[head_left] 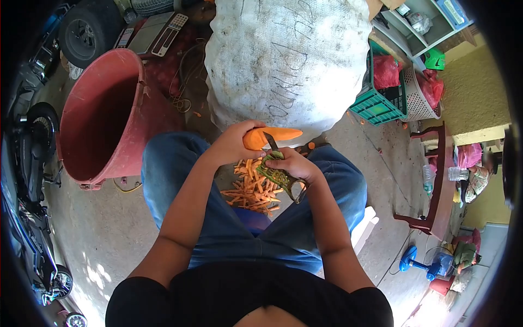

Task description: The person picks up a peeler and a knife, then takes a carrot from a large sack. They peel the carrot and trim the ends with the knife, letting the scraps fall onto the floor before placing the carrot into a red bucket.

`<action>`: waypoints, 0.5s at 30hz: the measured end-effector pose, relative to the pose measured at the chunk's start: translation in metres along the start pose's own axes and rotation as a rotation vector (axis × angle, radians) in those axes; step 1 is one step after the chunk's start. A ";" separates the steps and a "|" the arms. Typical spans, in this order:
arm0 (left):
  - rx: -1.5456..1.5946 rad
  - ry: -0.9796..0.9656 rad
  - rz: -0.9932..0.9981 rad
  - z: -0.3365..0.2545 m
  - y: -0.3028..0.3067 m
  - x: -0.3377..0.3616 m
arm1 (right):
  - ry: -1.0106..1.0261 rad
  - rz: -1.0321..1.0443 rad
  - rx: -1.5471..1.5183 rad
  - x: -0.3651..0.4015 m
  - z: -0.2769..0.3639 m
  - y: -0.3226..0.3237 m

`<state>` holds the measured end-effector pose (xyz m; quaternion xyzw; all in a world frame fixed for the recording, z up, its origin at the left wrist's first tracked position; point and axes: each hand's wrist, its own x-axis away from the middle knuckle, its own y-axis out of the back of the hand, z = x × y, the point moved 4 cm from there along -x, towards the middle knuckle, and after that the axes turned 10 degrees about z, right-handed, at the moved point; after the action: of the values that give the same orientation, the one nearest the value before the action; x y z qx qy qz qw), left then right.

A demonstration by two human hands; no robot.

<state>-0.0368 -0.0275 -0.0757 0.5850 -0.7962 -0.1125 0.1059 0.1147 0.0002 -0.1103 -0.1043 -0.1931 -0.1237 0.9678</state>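
An orange carrot (280, 133), peeled and pointing right, is held in my left hand (233, 143), whose fingers wrap round its thick end. My right hand (291, 163) is closed round a knife; its dark blade (270, 141) lies against the carrot. A green patterned wrap or handle end (277, 175) hangs below my right hand. Under both hands, between my knees, several cut carrot sticks (255, 188) are heaped above a blue container (252, 219).
A big white sack (289, 60) stands just ahead. On the left are a red tub (158, 120), a scale (152, 34) and motorcycles. At right are a green crate (381, 101), a red-brown wooden frame (440, 188) and a blue fan (433, 268). Other people sit at the far right.
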 end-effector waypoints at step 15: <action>-0.256 -0.110 -0.019 -0.007 0.001 0.001 | -0.095 0.009 0.086 -0.010 -0.018 0.002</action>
<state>-0.0361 -0.0282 -0.0688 0.5674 -0.7742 -0.2458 0.1349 0.1123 -0.0006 -0.1310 -0.0693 -0.2432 -0.1057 0.9617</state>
